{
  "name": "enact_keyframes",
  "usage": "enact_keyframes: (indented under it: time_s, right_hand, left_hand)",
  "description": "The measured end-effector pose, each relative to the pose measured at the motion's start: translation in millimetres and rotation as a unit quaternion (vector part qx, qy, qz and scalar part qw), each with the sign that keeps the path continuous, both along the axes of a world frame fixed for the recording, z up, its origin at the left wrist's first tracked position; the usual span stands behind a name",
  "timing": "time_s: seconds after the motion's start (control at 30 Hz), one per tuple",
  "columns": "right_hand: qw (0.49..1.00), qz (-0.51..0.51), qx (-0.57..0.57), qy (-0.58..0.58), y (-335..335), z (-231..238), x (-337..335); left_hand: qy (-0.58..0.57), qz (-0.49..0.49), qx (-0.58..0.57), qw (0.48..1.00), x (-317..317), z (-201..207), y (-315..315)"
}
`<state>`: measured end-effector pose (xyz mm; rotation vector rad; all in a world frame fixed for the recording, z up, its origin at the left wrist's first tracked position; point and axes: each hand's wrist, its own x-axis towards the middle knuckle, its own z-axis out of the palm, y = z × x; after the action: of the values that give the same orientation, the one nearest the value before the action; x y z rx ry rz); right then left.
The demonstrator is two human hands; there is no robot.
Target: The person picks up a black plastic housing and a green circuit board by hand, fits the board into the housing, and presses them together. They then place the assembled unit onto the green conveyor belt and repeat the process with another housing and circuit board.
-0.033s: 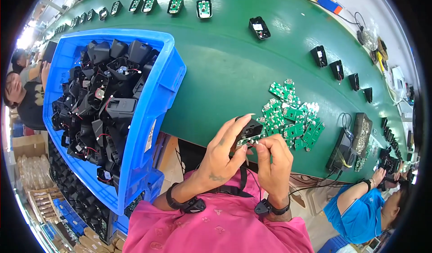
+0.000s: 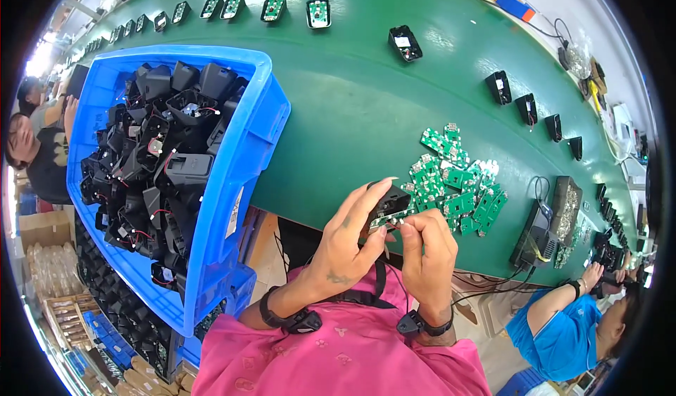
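Observation:
My left hand (image 2: 345, 237) is wrapped round a black plastic housing (image 2: 391, 204) above the table's near edge. Along the housing's near side a narrow green circuit board (image 2: 386, 219) shows edge-on, held by the same hand's thumb. My right hand (image 2: 428, 248) is closed in a pinch at the board's right end. Its fingertips hide whatever is between them. Just beyond both hands lies a loose pile of green circuit boards (image 2: 458, 202).
A blue crate (image 2: 264, 107) of black housings with red wires stands at left. Housings, several with boards fitted, line the green table's (image 2: 338, 135) far side. A black power adapter (image 2: 533, 241) with cables lies right. A co-worker in blue (image 2: 556, 332) sits at lower right.

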<state>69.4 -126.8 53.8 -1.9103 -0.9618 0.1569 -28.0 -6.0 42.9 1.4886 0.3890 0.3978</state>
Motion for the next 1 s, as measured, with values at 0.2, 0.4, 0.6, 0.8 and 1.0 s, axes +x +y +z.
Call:
enact_keyframes:
  time_s: [0.2,0.4,0.6,0.8,1.0]
  right_hand:
    - [0.995,-0.005,-0.044,-0.091,1.0,-6.1,-4.0]
    - [0.994,-0.047,-0.009,-0.097,3.5,-8.2,-7.9]
    - [0.990,-0.074,-0.009,-0.120,5.4,-15.1,-7.6]
    - [0.999,0.009,-0.002,-0.047,3.5,-0.3,-1.2]
    - [0.997,0.059,-0.015,0.056,-0.7,11.7,11.1]
  left_hand:
    - [-0.004,0.018,-0.011,1.000,1.5,-2.5,0.4]
    - [0.007,0.020,0.007,1.000,3.1,-2.0,0.1]
    - [0.026,0.012,0.044,0.999,5.8,-1.6,-0.7]
    - [-0.009,0.068,0.106,0.992,8.0,-1.9,-1.8]
    - [-0.021,0.017,0.149,0.989,6.8,6.5,5.3]
